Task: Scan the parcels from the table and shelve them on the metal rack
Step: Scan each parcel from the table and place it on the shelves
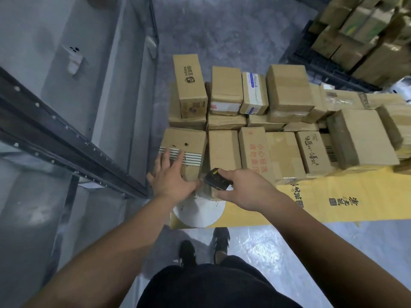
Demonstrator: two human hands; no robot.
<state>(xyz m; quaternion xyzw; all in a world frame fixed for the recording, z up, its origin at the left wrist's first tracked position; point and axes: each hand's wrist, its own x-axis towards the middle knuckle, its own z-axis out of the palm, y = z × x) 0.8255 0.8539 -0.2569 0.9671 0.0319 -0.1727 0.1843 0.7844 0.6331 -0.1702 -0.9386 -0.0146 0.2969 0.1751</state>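
Several brown cardboard parcels are packed in rows on a table covered with yellow printed cardboard [329, 203]. My left hand [170, 176] lies with spread fingers on the near-left parcel [189, 143], a box with white stripes across its top. My right hand [241, 190] grips a small black handheld scanner [216, 178], held just over the near edge of that striped box and the plain parcel [223, 150] beside it. The metal rack [55, 134] stands at the left, its dark beam running diagonally beside the table.
A parcel with red lettering [255, 152] and several more boxes fill the table to the right. Stacked cartons on a dark pallet [367, 34] stand at the far right. My feet are on the grey floor [255, 243] below the table edge.
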